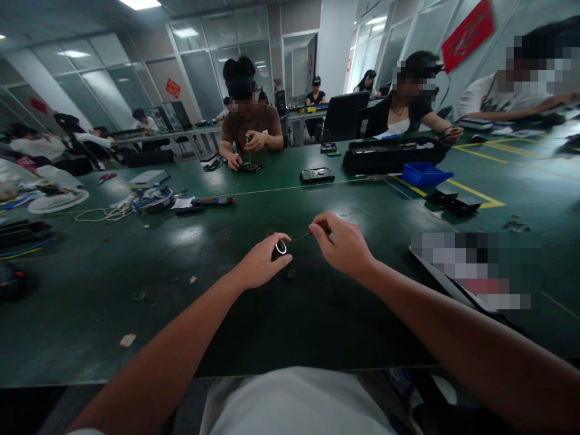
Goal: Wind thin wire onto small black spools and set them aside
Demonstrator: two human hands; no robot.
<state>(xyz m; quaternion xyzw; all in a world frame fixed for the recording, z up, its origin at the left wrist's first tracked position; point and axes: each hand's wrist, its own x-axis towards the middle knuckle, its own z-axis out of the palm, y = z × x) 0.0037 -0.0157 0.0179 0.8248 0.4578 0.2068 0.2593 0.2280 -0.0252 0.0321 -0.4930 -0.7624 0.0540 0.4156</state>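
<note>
My left hand (pixel 266 261) is closed around a small black cylindrical part with a bright ring (pixel 281 248) at its end, held just over the green table. In my right hand (pixel 341 243) is a thin screwdriver (pixel 302 237), pinched by its red handle. Its shaft slants down to the left, and the tip is close to the ringed part, apart from it as far as I can see. A small dark round piece (pixel 291 273) lies on the table below my left thumb.
Across the green table (pixel 217 326) a co-worker (pixel 254 115) handles a screwdriver over a dark part. A hard drive (pixel 317 175), a blue bin (pixel 426 173) and a long black housing (pixel 394 156) stand beyond my hands. Tools (pixel 212 202) and tangled cables (pixel 151 198) lie left.
</note>
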